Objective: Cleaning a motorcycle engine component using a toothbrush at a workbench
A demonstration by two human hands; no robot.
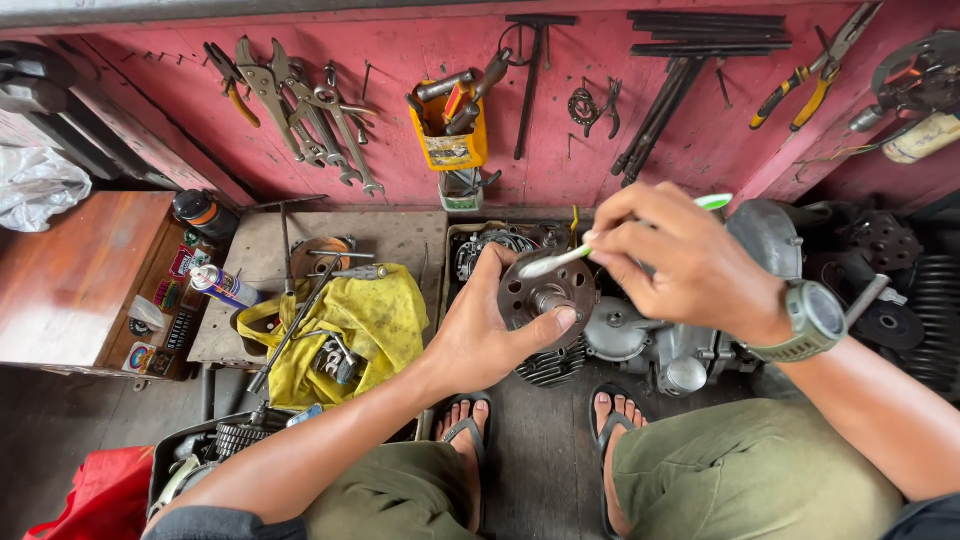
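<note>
At the centre, my left hand (490, 335) grips the round metal hub (547, 292); my right-hand fingers (625, 235), at 2 o'clock, pinch a toothbrush (560, 258) brushing it; the cleaning looks unfinished.

Olive trousers (760, 470), flip-flops (470, 432), green wristwatch (815, 318)

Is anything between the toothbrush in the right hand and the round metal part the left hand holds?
Nothing visible: the toothbrush in the right hand reaches the round metal part, held by the left hand.
</note>
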